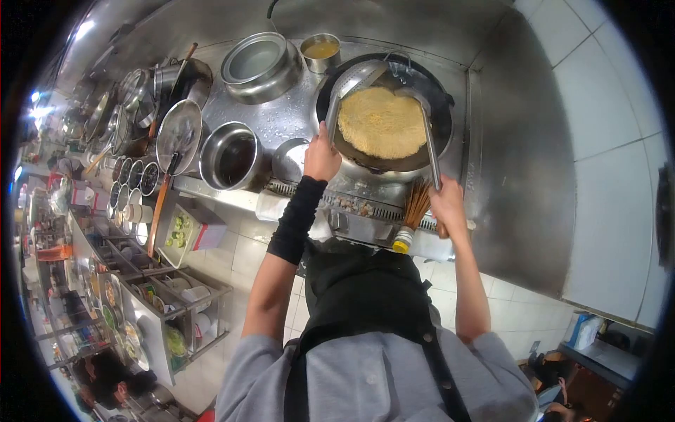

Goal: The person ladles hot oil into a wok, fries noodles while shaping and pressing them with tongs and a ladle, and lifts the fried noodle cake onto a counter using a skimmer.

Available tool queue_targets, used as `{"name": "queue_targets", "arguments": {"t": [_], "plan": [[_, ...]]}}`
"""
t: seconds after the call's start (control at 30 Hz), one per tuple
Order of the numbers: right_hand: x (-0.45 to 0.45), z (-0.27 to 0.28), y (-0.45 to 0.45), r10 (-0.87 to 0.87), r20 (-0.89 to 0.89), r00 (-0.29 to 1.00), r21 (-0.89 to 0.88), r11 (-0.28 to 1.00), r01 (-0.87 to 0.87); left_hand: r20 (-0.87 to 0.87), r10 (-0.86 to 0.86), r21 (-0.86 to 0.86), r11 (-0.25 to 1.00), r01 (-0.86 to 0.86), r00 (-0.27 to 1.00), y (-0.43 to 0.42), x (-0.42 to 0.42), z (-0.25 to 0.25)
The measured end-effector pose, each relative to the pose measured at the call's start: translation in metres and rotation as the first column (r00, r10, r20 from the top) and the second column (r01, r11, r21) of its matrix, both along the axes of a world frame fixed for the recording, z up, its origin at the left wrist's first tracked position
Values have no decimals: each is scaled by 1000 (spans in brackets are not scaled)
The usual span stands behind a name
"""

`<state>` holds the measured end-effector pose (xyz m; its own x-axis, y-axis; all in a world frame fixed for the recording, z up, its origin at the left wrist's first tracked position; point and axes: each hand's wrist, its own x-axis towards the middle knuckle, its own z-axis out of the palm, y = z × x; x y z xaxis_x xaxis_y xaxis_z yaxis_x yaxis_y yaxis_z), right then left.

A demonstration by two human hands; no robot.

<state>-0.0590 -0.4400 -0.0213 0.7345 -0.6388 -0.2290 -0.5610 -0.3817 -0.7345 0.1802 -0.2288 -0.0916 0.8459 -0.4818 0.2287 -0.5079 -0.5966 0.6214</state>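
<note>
A large black wok (441, 116) on the metal stove holds a flat, yellowish round of noodle-like food (380, 125). My left hand (323, 156) is closed round the handle of a wide perforated strainer (356, 77), whose bowl lies at the food's upper left edge. On the other side, my right hand (447, 202) grips the long handle of a metal ladle (430, 144); the ladle's head is at the right edge of the food and partly hidden. A bamboo brush (415, 207) with a yellow end lies just left of my right hand.
Left of the wok are a metal pot of dark liquid (230, 156), a large lidded pot (260, 68) and a small pot of yellow liquid (321, 53). Seasoning containers (133, 174) and shelves (176, 309) stand farther left. A metal wall (524, 148) borders the right.
</note>
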Motion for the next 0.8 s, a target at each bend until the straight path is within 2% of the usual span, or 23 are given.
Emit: {"name": "queue_targets", "arguments": {"t": [0.07,0.27,0.37,0.43,0.5,0.63,0.7,0.8], "plan": [[-10,7,9,-32,-36,999,17,999,33,-9,-1,11,1000,1,1000,6,-6,4],[20,-10,-12,-39,65,997,-13,999,40,-24,54,-9,998,-54,998,16,-14,24],[46,-20,-28,14,39,999,36,999,-16,-28,72,-101,992,-75,997,25,-24,33],[58,-22,-33,63,21,998,39,997,-64,-81,93,-164,981,-105,992,31,-38,60],[63,-22,-32,117,10,993,5,993,-117,-107,98,-219,968,-120,989,37,-42,63],[72,-24,-29,224,30,974,-49,974,-223,-337,112,-288,933,-216,935,44,-42,77],[75,-14,-23,233,-16,972,-55,971,-234,-328,123,-286,932,-223,937,45,-41,85],[69,-45,-31,394,16,919,-382,852,-359,-316,87,-377,902,-209,945,46,-36,80]]}}
